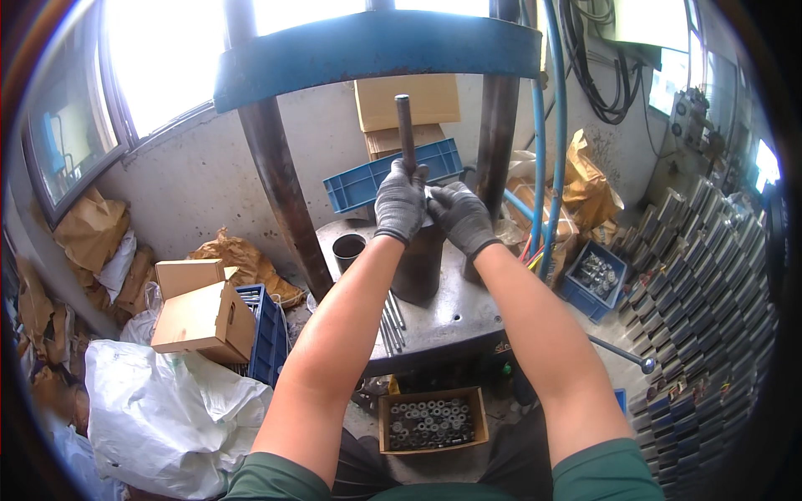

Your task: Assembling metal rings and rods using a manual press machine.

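Steel, dark and dull, makes up the upright rod [405,129] that stands on top of the dark metal cylinder [418,263] at the middle of the round press table [455,313]. The left hand [399,203], in a grey knit glove, is clenched around the lower part of the rod, just above the cylinder's top. The right hand [461,217], gloved the same way, rests against the top of the cylinder just right of the rod, fingers curled over a small pale piece; whether it truly grips that piece cannot be told.

Left of the cylinder, on the same table, stands a short open metal sleeve [348,248]. In front of the cylinder lie several thin rods [391,321] side by side. Behind the cylinder a blue plastic crate [368,179] sits tilted, with cardboard boxes [407,100] above it. Below the table's front edge, a cardboard box of metal rings [432,420] rests on the floor. Well left of the cylinder are a white sack [167,401] and a brown carton [203,321]. Right of the cylinder a small blue bin of metal parts [595,280] stands on the floor.
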{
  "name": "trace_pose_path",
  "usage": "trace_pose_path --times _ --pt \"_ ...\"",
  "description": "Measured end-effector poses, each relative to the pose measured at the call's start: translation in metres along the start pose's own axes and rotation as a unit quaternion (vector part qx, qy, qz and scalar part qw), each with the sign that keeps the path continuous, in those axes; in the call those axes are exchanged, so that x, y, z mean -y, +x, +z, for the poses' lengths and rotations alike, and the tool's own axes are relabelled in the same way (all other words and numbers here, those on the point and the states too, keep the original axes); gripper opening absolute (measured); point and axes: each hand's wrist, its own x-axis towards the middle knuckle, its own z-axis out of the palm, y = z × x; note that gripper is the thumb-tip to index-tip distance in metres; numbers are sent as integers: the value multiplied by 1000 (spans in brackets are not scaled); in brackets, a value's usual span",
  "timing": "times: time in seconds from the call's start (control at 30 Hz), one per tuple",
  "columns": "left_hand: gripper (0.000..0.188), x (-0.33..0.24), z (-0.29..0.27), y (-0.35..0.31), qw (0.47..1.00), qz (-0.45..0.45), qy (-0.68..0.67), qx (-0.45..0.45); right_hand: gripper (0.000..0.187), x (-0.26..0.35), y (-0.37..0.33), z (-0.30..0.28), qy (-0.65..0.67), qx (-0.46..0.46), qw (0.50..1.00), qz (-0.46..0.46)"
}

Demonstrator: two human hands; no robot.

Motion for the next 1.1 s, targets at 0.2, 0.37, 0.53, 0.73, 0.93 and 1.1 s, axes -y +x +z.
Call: trace_pose_path --times 0.2,0.37,0.53,0.73,0.93,1.1 --pt "22 15 10 1 867 -5 -489 -96 39 3 -1 6 -2 -23 1000 1" --pt "32 20 6 6 909 -63 -407 -68 51 -9 -2 9 35 -70 997 13" --pt "34 20 -4 4 914 -48 -403 -12 50 5 -1 8 31 -50 998 24" --pt "28 11 -1 8 934 -42 -354 -5 44 13 -1 0 26 -26 999 40" --pt "22 -20 1 24 967 -29 -244 68 33 5 -3 -25 -50 48 998 9" --pt "29 -43 -2 27 990 -24 -89 111 23 15 -65 -104 -199 158 957 -142"
